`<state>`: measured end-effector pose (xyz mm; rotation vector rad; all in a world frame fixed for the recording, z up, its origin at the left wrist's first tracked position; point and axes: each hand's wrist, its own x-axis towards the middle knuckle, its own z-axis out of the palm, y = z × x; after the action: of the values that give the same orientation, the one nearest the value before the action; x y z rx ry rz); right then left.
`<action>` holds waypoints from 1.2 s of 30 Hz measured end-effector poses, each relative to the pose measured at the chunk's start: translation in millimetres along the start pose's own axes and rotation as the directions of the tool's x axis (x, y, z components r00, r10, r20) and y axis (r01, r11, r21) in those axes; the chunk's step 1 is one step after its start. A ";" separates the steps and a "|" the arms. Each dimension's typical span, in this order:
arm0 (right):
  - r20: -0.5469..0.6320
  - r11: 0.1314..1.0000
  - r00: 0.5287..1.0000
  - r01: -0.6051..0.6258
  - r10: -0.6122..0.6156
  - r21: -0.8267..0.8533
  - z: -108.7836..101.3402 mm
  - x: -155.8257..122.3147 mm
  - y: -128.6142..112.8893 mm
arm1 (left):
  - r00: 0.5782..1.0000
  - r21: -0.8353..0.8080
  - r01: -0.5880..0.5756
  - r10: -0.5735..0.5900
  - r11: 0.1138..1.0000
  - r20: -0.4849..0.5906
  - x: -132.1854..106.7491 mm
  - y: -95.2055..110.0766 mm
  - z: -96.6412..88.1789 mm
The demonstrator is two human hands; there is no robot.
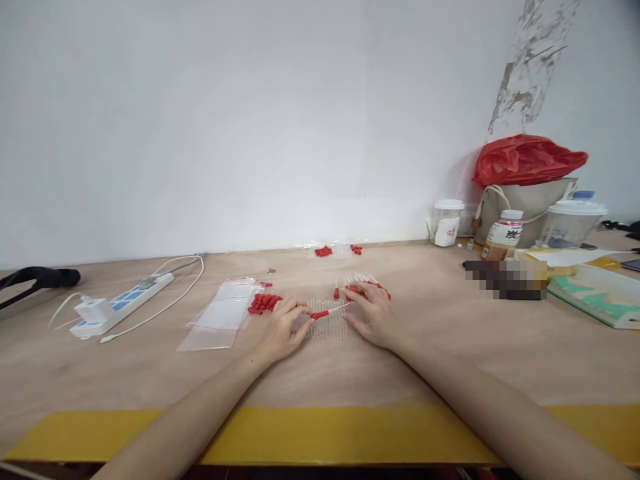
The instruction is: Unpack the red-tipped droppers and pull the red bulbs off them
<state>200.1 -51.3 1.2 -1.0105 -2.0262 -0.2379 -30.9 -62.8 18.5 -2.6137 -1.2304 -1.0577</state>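
Observation:
My left hand [283,331] is closed, thumb and fingertips pinching one end of a small red spindle-shaped piece [320,314]. A thin white strand [339,307] runs from that piece to my right hand [374,315], whose fingertips close on its far end. Whether the strand is thread or a stick I cannot tell. Beneath both hands lies a row of thin clear sticks [327,328] on the table. A pile of red pieces [264,303] sits just left of my left hand. More red pieces with white ends [383,289] lie behind my right fingers, partly hidden.
Clear plastic bags [220,317] lie left of the red pile. Farther left is a power strip [127,303] with a white cable. Two small red clusters [323,251] lie by the wall. At right stand a lidded cup [447,223], a bottle [503,235] and a green-and-white box [595,297].

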 end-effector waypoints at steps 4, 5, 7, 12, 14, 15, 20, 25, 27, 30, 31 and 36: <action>0.107 0.986 0.981 0.163 -0.159 -0.025 3.2 -1.7 -4.4 | 0.999 0.024 -0.049 0.050 0.999 -0.022 -5.0 2.6 4.4; 0.116 0.986 0.980 0.163 -0.159 -0.022 4.5 -2.5 -4.6 | 0.998 0.024 -0.054 0.055 0.998 -0.025 -4.8 3.3 5.3; 0.128 0.989 0.981 0.147 -0.144 -0.020 6.4 -3.9 -5.3 | 0.998 0.020 -0.055 0.056 0.998 -0.019 -4.1 5.2 6.2; 0.147 0.986 0.975 0.169 -0.166 -0.005 7.0 -6.4 -11.0 | 0.996 0.027 -0.071 0.070 0.997 0.048 -3.4 10.9 8.7; 0.143 0.981 0.971 0.193 -0.191 0.004 6.3 -7.1 -12.9 | 0.994 0.056 -0.084 0.079 0.995 0.081 -2.7 12.0 11.4; 0.142 0.979 0.969 0.204 -0.203 0.008 6.0 -7.4 -13.4 | 0.993 0.075 -0.083 0.076 0.994 0.093 -2.3 12.2 12.8; 0.129 0.969 0.960 0.247 -0.247 0.021 4.3 -9.5 -13.0 | 0.992 0.148 -0.075 0.060 0.986 0.108 -1.6 13.0 15.0; 0.112 0.967 0.960 0.255 -0.255 0.017 1.1 -12.1 -13.3 | 0.989 0.162 -0.110 0.091 0.981 0.118 -3.5 15.9 11.7; 0.108 0.965 0.959 0.259 -0.260 0.025 -0.4 -12.8 -13.5 | 0.985 0.166 -0.130 0.108 0.977 0.136 -4.7 16.4 10.1; 0.103 0.962 0.957 0.270 -0.272 0.032 -1.5 -13.4 -14.4 | 0.980 0.173 -0.150 0.124 0.973 0.155 -6.0 17.6 7.9; 0.103 0.961 0.956 0.274 -0.275 0.032 -1.5 -13.4 -15.1 | 0.979 0.175 -0.158 0.131 0.972 0.157 -6.0 18.5 7.6; 0.130 0.960 0.951 0.277 -0.279 0.036 -4.2 -12.1 -14.1 | 0.975 0.161 -0.188 0.163 0.969 0.152 -3.9 19.4 5.2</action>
<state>196.2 -69.5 -2.7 -0.7436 -2.2897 -0.3076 -16.2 -76.8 16.4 -2.6368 -1.0369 -0.7162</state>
